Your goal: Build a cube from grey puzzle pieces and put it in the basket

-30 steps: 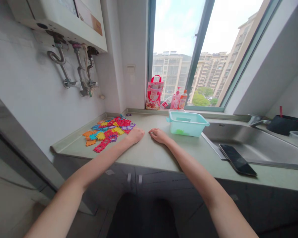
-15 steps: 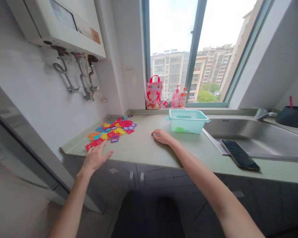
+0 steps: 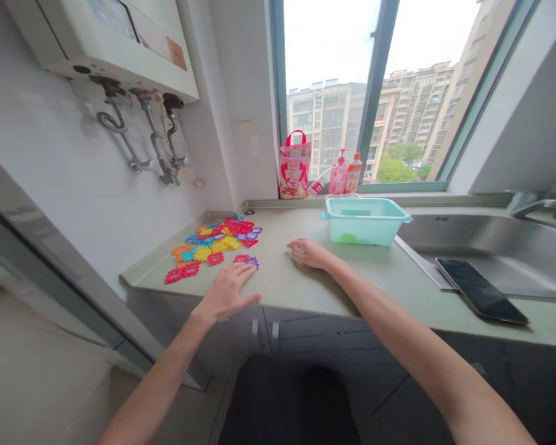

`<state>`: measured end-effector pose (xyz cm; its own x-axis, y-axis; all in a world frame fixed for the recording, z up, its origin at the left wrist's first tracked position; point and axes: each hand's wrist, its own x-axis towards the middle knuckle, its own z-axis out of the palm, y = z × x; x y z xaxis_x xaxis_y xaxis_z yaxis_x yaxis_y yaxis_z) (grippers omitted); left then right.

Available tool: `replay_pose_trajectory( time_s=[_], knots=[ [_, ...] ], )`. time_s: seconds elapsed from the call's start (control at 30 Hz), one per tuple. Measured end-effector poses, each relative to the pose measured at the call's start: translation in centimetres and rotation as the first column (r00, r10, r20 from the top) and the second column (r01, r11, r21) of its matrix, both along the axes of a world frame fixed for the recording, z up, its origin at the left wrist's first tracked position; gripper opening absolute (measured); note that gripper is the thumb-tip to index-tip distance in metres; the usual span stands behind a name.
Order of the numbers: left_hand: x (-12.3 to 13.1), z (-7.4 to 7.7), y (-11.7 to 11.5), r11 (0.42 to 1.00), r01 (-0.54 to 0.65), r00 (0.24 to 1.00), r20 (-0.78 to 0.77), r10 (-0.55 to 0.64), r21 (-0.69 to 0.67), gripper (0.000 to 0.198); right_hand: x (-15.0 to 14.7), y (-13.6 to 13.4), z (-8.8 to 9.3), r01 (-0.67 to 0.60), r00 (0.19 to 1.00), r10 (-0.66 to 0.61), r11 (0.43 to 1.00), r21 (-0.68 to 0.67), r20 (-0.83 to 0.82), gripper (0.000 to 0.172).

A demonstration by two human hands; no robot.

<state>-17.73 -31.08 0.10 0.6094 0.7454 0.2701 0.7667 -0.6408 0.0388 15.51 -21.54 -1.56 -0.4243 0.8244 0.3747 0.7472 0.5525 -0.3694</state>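
Note:
On the left of the counter lies a loose pile of flat toothed pieces [image 3: 227, 238] in red, yellow, blue, orange and purple. My left hand [image 3: 229, 289] is spread near the front edge, its fingertips on a purple piece [image 3: 253, 263] and a red piece [image 3: 241, 258] right of the pile. The thumb points right, away from the fingers. My right hand [image 3: 308, 253] rests on the counter with curled fingers, in front of a mint-green basket [image 3: 366, 225]. Whatever its fingers hold, if anything, is too small to make out. Something green shows through the basket's wall.
A black phone [image 3: 482, 290] lies across the front rim of the steel sink [image 3: 491, 247] on the right. A red-handled bag [image 3: 295, 170] and bottles [image 3: 345, 175] stand at the window. A water heater [image 3: 115, 43] hangs at the upper left.
My left hand has moved right from the pile's front edge, and a purple and a red piece now lie apart under its fingertips. The view has shifted slightly; my right hand remains before the basket.

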Motion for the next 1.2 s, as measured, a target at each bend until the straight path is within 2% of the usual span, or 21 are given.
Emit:
replay_pose_trajectory(
  time_s=[0.13, 0.2, 0.3, 0.4, 0.47, 0.57, 0.67, 0.73, 0.83, 0.9, 0.97, 1.07, 1.13, 1.2],
  knots=[
    [2.9, 0.8, 1.3, 0.979, 0.159, 0.987, 0.019, -0.157, -0.132, 0.092, -2.3, -1.4, 0.2, -0.166, 0.986, 0.166, 0.986, 0.001, -0.02, 0.052],
    [2.9, 1.1, 2.2, 0.98, 0.172, 0.985, 0.049, -0.167, -0.105, 0.084, -3.2, -1.9, 0.2, -0.215, 0.977, 0.215, 0.977, 0.0, 0.011, 0.051],
    [1.2, 1.1, 3.6, 0.999, 0.033, 0.996, 0.079, -0.033, -0.003, 0.077, -3.6, -2.1, 0.3, -0.215, 0.976, 0.215, 0.977, -0.009, 0.037, 0.04],
    [-0.8, 0.8, 5.3, 0.998, -0.051, 0.998, 0.032, 0.052, -0.026, 0.086, -3.3, -1.7, 0.6, -0.218, 0.976, 0.218, 0.976, 0.006, 0.01, 0.032],
    [-1.3, 0.8, 6.8, 0.998, -0.046, 0.998, -0.037, 0.045, -0.048, 0.093, -3.1, -1.4, 0.8, -0.226, 0.974, 0.226, 0.974, 0.016, -0.013, 0.026],
    [-0.8, 1.2, 9.6, 1.0, -0.011, 0.992, -0.123, 0.008, -0.023, 0.093, -3.0, -1.2, 1.0, -0.195, 0.98, 0.195, 0.981, 0.011, -0.047, 0.017],
    [0.8, 1.9, 12.1, 1.0, 0.012, 0.99, -0.14, -0.009, 0.025, 0.093, -3.0, -1.3, 1.0, -0.157, 0.986, 0.157, 0.988, 0.011, -0.051, 0.02],
    [2.0, 2.3, 13.0, 0.995, 0.095, 0.987, -0.136, -0.091, 0.018, 0.091, -3.0, -1.4, 0.9, -0.157, 0.986, 0.158, 0.987, 0.025, -0.046, 0.024],
    [2.9, 2.2, 12.6, 0.96, 0.27, 0.95, -0.141, -0.278, -0.072, 0.075, -2.8, -1.5, 1.0, -0.14, 0.99, 0.141, 0.989, 0.047, -0.025, 0.029],
    [2.7, 2.0, 11.4, 0.955, 0.284, 0.945, -0.141, -0.294, -0.09, 0.066, -2.5, -1.5, 1.1, -0.101, 0.995, 0.101, 0.993, 0.057, 0.007, 0.031],
    [1.9, 1.6, 9.8, 0.973, 0.226, 0.964, -0.131, -0.23, -0.049, 0.063, -2.1, -1.4, 1.1, -0.054, 0.998, 0.052, 0.996, 0.069, 0.039, 0.031],
    [-0.2, 1.2, 7.3, 0.996, 0.072, 0.994, -0.084, -0.068, 0.045, 0.055, -1.6, -0.8, 0.5, -0.02, 0.997, 0.014, 0.996, 0.083, 0.074, 0.029],
    [-1.7, 1.1, 6.2, 0.99, -0.053, 0.998, -0.031, 0.057, 0.132, 0.049, -1.5, -0.3, 0.0, 0.001, 0.995, -0.009, 0.997, 0.081, 0.101, 0.031],
    [-3.4, 1.4, 6.2, 0.96, -0.148, 0.989, 0.023, 0.146, 0.236, 0.047, -2.0, 0.4, -0.5, 0.067, 0.986, -0.079, 0.994, 0.081, 0.148, 0.035]
  ],
)
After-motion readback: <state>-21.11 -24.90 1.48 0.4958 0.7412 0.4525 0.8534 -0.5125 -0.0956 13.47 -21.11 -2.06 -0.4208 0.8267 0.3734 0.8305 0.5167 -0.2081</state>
